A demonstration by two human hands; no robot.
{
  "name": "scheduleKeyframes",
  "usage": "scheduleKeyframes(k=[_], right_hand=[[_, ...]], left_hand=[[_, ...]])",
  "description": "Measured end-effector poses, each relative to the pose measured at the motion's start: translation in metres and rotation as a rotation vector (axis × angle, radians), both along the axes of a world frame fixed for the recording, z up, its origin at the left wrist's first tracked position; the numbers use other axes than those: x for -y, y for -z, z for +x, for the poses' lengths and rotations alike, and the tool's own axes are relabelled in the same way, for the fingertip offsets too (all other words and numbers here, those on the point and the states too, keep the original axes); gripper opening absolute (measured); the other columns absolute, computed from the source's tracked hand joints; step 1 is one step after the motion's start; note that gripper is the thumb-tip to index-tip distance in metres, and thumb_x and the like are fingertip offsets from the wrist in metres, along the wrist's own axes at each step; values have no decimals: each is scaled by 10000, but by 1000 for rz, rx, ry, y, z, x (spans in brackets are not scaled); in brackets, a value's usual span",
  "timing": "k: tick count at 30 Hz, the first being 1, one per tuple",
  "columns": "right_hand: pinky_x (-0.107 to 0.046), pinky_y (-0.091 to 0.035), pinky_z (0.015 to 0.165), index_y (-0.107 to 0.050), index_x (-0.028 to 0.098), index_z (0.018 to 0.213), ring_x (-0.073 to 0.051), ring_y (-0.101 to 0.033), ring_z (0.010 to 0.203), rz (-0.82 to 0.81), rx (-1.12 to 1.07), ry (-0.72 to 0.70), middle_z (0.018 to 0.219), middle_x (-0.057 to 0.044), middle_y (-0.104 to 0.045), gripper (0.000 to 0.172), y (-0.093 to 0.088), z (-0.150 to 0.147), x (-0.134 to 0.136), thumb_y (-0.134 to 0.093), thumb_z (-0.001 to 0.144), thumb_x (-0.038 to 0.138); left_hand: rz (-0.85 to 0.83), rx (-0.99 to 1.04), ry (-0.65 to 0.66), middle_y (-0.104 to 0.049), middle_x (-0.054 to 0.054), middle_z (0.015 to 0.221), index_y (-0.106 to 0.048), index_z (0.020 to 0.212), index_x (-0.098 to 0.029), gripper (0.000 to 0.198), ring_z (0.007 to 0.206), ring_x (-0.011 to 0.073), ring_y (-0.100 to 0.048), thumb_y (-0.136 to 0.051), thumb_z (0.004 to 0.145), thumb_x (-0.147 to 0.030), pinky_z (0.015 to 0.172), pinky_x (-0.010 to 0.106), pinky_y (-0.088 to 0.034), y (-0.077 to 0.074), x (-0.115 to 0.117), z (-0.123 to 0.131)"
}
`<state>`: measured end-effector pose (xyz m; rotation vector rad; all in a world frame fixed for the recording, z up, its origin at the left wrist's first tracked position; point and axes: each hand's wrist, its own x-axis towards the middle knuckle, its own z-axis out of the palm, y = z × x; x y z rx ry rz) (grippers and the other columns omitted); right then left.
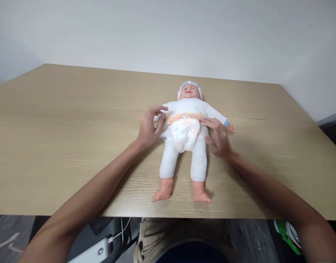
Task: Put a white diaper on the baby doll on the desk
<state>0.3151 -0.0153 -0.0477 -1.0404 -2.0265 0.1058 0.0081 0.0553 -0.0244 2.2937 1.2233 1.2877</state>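
Observation:
A baby doll [199, 160] in a white suit and a white printed cap lies on its back, its feet toward me. Around its hips and belly sits a diaper [185, 135] with an orange printed waistband. My left hand [151, 128] is beside the doll's waist on the left, fingers apart and bent near the diaper's side. On the other side, my right hand [218, 138] rests its fingertips on the diaper's edge, fingers extended and thumb apart. Neither hand is closed around anything. Part of the doll's arm on the left is hidden behind my left hand.
The doll lies on a wide wooden table [60, 146] with a thin seam across it. A pale wall [168, 36] stands behind. Below the front edge are a white device with a cable [95, 252] on a dark seat and a green object [287, 235].

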Motion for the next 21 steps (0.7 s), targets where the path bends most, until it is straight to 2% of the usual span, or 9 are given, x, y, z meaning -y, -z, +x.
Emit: scheduleKeyframes(k=[3, 5, 8, 10, 13, 15, 17, 19, 21], right_hand=[[-659, -376, 1342, -516, 293, 1508, -322, -593, 1535, 29, -57, -23, 1555, -144, -694, 442, -7, -5, -3, -409, 1131, 496], [-626, -409, 1325, -516, 283, 1513, -321, -599, 1524, -1, -94, -36, 1553, -154, -685, 456, -21, -13, -9, -409, 1137, 518], [-554, -438, 1301, -538, 239, 1524, -319, -596, 1507, -139, -82, -72, 1559, -164, -675, 473, -51, -34, -27, -486, 1136, 505], [-554, -432, 1286, -535, 213, 1548, -336, -606, 1476, -263, 6, -114, 1521, -163, -701, 520, -70, -50, -43, -562, 1111, 493], [-539, -486, 1191, -522, 196, 1574, -349, -674, 1340, -411, 169, -163, 1398, -142, -760, 637, -90, -73, -72, -696, 1014, 446], [-478, -542, 1066, -549, 191, 1548, -322, -723, 1185, -487, 238, -157, 1308, -116, -779, 665, -94, -85, -91, -754, 943, 378], [-430, -555, 953, -594, 183, 1490, -291, -735, 1053, -521, 272, -139, 1211, -92, -784, 608, -92, -93, -106, -751, 913, 293], [-424, -543, 931, -656, 172, 1386, -287, -723, 1021, -475, 296, -127, 1134, -90, -780, 481, -90, -98, -113, -705, 909, 207], [-451, -525, 989, -705, 177, 1278, -306, -703, 1094, -355, 290, -124, 1151, -113, -773, 362, -90, -100, -112, -633, 925, 146]], left_hand=[[-66, -105, -56, -742, 112, 1297, -587, 1233, -268, 251, 1071, 253, -703, -455, 1124, -451, 1087, 481, -539, 2, 1, -24], [-147, -205, -71, -754, 100, 1209, -598, 1137, -265, 274, 1020, 267, -694, -469, 1102, -504, 1066, 485, -529, -2, 0, -33], [-232, -403, -82, -751, 106, 1044, -586, 980, -256, 387, 1005, 323, -687, -471, 1058, -617, 1030, 513, -505, -9, -1, -37], [-287, -531, -69, -728, 107, 920, -554, 886, -254, 426, 958, 348, -682, -497, 1012, -657, 977, 512, -499, -11, -2, -40], [-387, -605, -18, -705, 92, 835, -531, 824, -255, 384, 832, 317, -650, -598, 921, -621, 826, 437, -485, -11, -3, -45], [-468, -585, 29, -694, 73, 800, -543, 791, -249, 364, 744, 273, -611, -636, 887, -588, 719, 382, -435, -11, -4, -49], [-571, -548, 77, -653, 49, 724, -549, 733, -241, 389, 667, 232, -561, -649, 886, -584, 653, 356, -373, -12, -6, -53], [-667, -497, 115, -591, 25, 654, -543, 679, -233, 424, 623, 204, -511, -663, 884, -584, 625, 344, -330, -14, -8, -56], [-739, -420, 157, -518, 0, 626, -517, 641, -228, 462, 611, 180, -455, -681, 875, -591, 625, 332, -309, -16, -11, -59]])
